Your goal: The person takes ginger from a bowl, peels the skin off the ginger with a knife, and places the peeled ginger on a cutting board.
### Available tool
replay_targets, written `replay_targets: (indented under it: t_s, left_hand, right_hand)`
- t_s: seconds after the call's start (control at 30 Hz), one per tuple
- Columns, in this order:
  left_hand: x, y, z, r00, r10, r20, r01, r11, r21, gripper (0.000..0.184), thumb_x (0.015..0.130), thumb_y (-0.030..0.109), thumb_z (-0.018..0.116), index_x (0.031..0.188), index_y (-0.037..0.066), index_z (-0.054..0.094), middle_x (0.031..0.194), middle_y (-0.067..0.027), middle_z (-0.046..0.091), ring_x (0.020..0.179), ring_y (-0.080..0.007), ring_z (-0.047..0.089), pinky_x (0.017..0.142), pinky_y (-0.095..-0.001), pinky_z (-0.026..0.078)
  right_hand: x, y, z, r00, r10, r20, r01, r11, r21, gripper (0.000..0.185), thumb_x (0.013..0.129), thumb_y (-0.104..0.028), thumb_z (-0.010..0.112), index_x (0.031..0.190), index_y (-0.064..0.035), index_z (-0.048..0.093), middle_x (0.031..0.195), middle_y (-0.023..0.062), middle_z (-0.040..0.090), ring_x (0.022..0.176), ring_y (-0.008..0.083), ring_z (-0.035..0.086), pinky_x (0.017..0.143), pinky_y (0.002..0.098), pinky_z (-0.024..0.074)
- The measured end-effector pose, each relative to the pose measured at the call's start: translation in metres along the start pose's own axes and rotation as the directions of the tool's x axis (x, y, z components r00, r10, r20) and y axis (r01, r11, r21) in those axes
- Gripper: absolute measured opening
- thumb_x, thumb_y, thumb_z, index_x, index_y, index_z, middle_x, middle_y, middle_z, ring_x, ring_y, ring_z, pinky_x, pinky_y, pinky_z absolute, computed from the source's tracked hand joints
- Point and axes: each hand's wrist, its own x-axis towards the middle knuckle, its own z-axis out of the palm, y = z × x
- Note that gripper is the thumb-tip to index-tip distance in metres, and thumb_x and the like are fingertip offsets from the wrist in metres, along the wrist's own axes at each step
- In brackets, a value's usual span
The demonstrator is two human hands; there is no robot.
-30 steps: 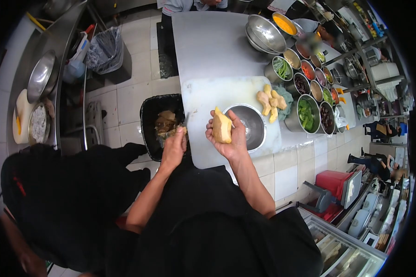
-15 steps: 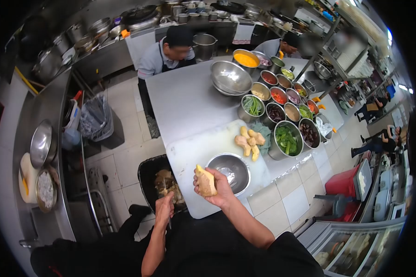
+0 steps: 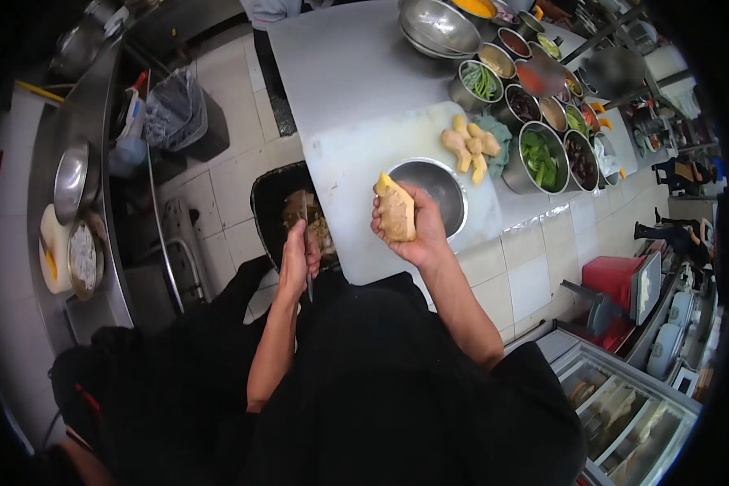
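Observation:
A partly peeled piece of ginger [image 3: 396, 215] rests in my right hand [image 3: 426, 230], with the fingers wrapped round it, above the white cutting board [image 3: 342, 174]. My left hand [image 3: 294, 257] is closed on a thin knife [image 3: 309, 287], over the edge of a black bin [image 3: 261, 212] holding peelings [image 3: 300, 204]. Just behind my right hand is a metal bowl [image 3: 452, 194], its inside partly hidden. Several pale ginger pieces [image 3: 470, 147] lie at the board's far right, beside a green cloth [image 3: 495, 136].
Metal pots of vegetables [image 3: 538, 158] and large steel bowls [image 3: 439, 28] stand on the steel table [image 3: 340, 73]. A lined grey trash bin [image 3: 180, 113] is at left. Another person's dark clothing [image 3: 162, 373] shows at lower left, and a person's sleeve [image 3: 275, 10] at the top.
The view has tilted down again after tilting up. My left hand's knife has turned and now shows above and below the fist. My right hand still holds the ginger.

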Motion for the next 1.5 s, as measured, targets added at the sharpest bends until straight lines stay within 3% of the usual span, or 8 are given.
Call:
replay_targets:
  t_s: [0.27,0.37,0.47,0.67,0.7,0.9,1.1,1.5]
  left_hand:
    - [-0.021,0.016,0.034,0.986,0.168,-0.005,-0.168,0.983,-0.077,0.035,0.099,0.038,0.043,0.081,0.009,0.050,0.060,0.0013,0.042,0.050,-0.0085,0.039,0.048,-0.0242,0.036]
    - [-0.021,0.019,0.033,0.985,0.157,0.066,-0.156,0.987,-0.033,0.037,0.098,0.042,0.046,0.088,0.007,0.054,0.059,0.0033,0.041,0.051,-0.0078,0.037,0.049,-0.0226,0.036]
    - [-0.028,0.032,0.036,0.990,0.138,0.016,-0.139,0.981,0.136,0.041,0.097,0.041,0.049,0.080,0.005,0.055,0.059,0.0030,0.045,0.051,-0.0092,0.041,0.051,-0.0241,0.037]
    - [-0.037,0.059,0.064,0.813,0.571,0.109,-0.488,0.569,0.662,0.052,0.083,0.046,0.067,0.065,-0.001,0.054,0.057,-0.0090,0.055,0.051,-0.0169,0.053,0.048,-0.0333,0.042]
    - [-0.039,0.067,0.069,0.841,0.532,0.101,-0.431,0.545,0.720,0.060,0.071,0.054,0.074,0.063,-0.002,0.053,0.052,-0.0126,0.053,0.048,-0.0219,0.054,0.049,-0.0352,0.043]
    - [-0.037,0.083,0.080,0.771,0.610,0.182,-0.458,0.332,0.825,0.071,0.059,0.064,0.077,0.059,-0.002,0.051,0.048,-0.0131,0.051,0.043,-0.0257,0.056,0.046,-0.0358,0.047]
    - [-0.029,0.074,0.083,0.709,0.695,0.123,-0.464,0.328,0.823,0.077,0.057,0.072,0.074,0.059,-0.002,0.051,0.045,-0.0127,0.050,0.043,-0.0268,0.058,0.044,-0.0370,0.047]
    - [-0.021,0.053,0.079,0.792,0.602,0.107,-0.434,0.430,0.792,0.081,0.076,0.075,0.055,0.060,-0.005,0.056,0.046,-0.0187,0.050,0.045,-0.0316,0.057,0.048,-0.0412,0.046]
  right_hand:
    - [-0.001,0.001,0.005,0.999,0.009,0.040,-0.007,0.998,-0.055,0.031,0.086,-0.029,0.056,0.099,-0.0006,0.059,0.082,0.0117,0.059,0.071,0.0223,0.055,0.065,0.0329,0.0477]
    - [-0.002,0.002,0.008,0.998,0.012,0.057,-0.008,0.997,-0.074,0.030,0.087,-0.028,0.056,0.098,-0.0008,0.059,0.082,0.0117,0.060,0.070,0.0222,0.056,0.065,0.0330,0.0478]
    - [-0.003,0.002,0.007,0.994,0.015,0.105,-0.008,0.997,-0.072,0.029,0.087,-0.027,0.055,0.099,-0.0009,0.060,0.083,0.0118,0.061,0.071,0.0219,0.057,0.066,0.0331,0.0481]
    - [-0.006,0.006,0.012,0.995,-0.028,0.094,0.041,0.990,-0.137,0.029,0.087,-0.026,0.055,0.100,-0.0006,0.059,0.086,0.0126,0.061,0.079,0.0234,0.059,0.069,0.0340,0.0493]
    - [-0.007,0.008,0.013,0.995,-0.043,0.084,0.056,0.987,-0.151,0.027,0.087,-0.026,0.056,0.100,-0.0019,0.059,0.086,0.0117,0.062,0.079,0.0226,0.060,0.070,0.0338,0.0499]
    - [-0.007,0.012,0.011,0.993,-0.088,0.081,0.104,0.969,-0.223,0.017,0.089,-0.021,0.056,0.099,-0.0074,0.055,0.092,0.0077,0.060,0.083,0.0182,0.060,0.074,0.0313,0.0508]
    - [-0.006,0.015,0.009,0.975,-0.159,0.155,0.198,0.937,-0.287,0.013,0.089,-0.021,0.056,0.094,-0.0087,0.053,0.091,0.0043,0.056,0.085,0.0134,0.056,0.073,0.0282,0.0483]
    - [-0.005,0.021,0.014,0.963,-0.234,0.134,0.266,0.908,-0.325,0.010,0.089,-0.019,0.056,0.087,-0.0106,0.051,0.083,0.0027,0.055,0.076,0.0124,0.056,0.066,0.0268,0.0479]
